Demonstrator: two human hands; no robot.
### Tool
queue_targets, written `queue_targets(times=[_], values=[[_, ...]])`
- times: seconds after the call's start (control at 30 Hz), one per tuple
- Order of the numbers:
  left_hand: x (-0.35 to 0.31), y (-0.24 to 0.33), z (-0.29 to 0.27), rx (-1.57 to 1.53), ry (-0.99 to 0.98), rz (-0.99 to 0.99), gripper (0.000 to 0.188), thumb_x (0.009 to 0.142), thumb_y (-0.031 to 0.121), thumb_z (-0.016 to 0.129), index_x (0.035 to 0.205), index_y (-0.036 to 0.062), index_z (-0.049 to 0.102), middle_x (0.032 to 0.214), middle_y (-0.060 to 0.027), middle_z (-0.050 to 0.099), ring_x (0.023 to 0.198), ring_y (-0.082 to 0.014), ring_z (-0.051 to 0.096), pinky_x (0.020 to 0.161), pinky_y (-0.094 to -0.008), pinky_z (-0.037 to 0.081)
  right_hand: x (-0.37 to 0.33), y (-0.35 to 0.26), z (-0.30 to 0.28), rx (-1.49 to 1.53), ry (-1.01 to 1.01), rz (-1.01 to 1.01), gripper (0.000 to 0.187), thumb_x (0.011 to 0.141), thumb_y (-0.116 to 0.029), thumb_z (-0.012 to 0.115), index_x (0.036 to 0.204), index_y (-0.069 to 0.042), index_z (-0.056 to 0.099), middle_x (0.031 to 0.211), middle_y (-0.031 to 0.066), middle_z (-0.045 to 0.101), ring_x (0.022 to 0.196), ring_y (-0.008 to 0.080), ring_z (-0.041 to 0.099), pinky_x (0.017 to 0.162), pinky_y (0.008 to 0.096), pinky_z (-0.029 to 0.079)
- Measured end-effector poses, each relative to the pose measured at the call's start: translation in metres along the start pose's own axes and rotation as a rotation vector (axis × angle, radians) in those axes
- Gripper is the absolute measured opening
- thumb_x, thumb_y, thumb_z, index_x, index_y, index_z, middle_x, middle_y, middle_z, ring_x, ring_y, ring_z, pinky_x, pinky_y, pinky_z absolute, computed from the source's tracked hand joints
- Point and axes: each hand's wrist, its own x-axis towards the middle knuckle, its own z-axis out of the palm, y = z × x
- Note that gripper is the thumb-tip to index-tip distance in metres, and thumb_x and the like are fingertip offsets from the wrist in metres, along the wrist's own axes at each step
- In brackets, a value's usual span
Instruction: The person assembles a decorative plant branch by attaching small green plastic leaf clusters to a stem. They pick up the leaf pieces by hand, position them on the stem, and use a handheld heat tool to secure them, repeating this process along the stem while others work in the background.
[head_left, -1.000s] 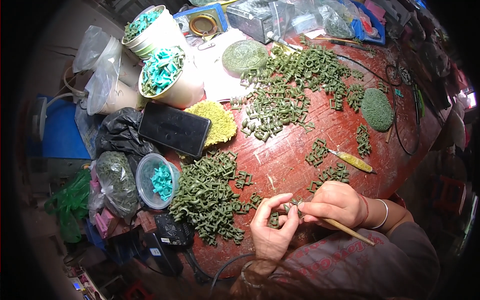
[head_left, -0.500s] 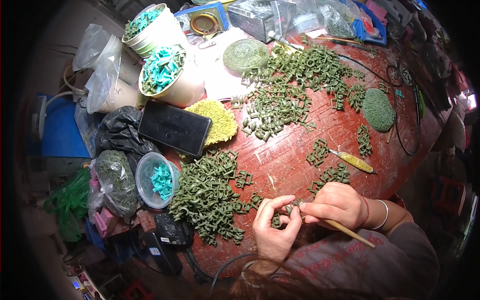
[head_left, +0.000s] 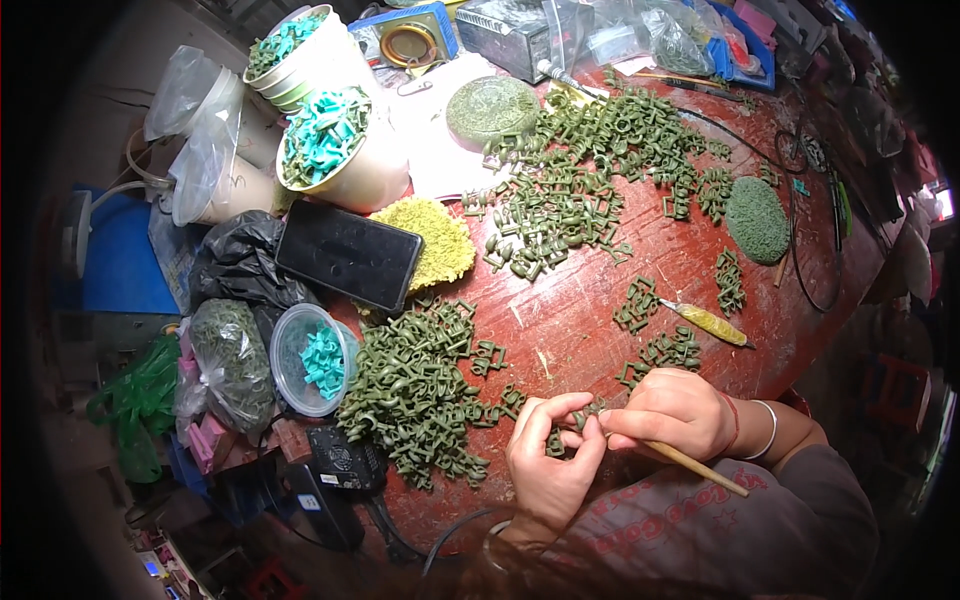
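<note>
My left hand (head_left: 548,462) pinches a small dark green ring-shaped casting piece (head_left: 588,412) between thumb and fingers, near the table's front edge. Close against it, my right hand (head_left: 682,408) grips a slim tool with a wooden handle (head_left: 702,469). The handle slants down to the right, and the tool's tip is hidden at the green piece. Just beyond my hands lies a small cluster of similar green pieces (head_left: 662,354). A large heap of them (head_left: 410,390) spreads left of my left hand.
Another wide heap of green pieces (head_left: 560,200) covers the far middle of the red table (head_left: 540,330). A yellow-handled tool (head_left: 710,323) lies beyond my right hand. At left are a black phone (head_left: 350,254) on a yellow sponge (head_left: 440,245), a clear tub (head_left: 288,392) and filled buckets (head_left: 368,180).
Both hands stay in nearly the same place, still pressed together around the green piece. The wooden-handled tool has shifted very slightly.
</note>
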Motion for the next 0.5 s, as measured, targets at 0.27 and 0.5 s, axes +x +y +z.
queue_targets(times=[0.27,0.5], values=[[-0.0015,-0.0031,-0.001,0.006,0.012,-0.01,0.026,0.078,-0.009,0.071,0.102,0.0004,0.067,0.09,-0.0056,0.058,0.077,-0.0094,0.058,0.059,-0.0201,0.052,-0.0004,-0.0002,0.0002,0.044,0.003,0.028,0.029,0.082,-0.01,0.073,0.105,0.005,0.065,0.082,0.008,0.062,0.066,0.0212,0.062,0.054,0.0317,0.047],[-0.0023,-0.0045,0.0003,0.018,-0.002,-0.021,0.03,0.075,-0.011,0.068,0.102,0.002,0.067,0.09,-0.0056,0.058,0.077,-0.0102,0.059,0.06,-0.0214,0.051,0.0068,-0.0033,-0.0006,0.174,-0.005,0.112,0.023,0.083,-0.008,0.075,0.102,0.002,0.066,0.079,0.0073,0.063,0.065,0.0215,0.063,0.057,0.032,0.05]])
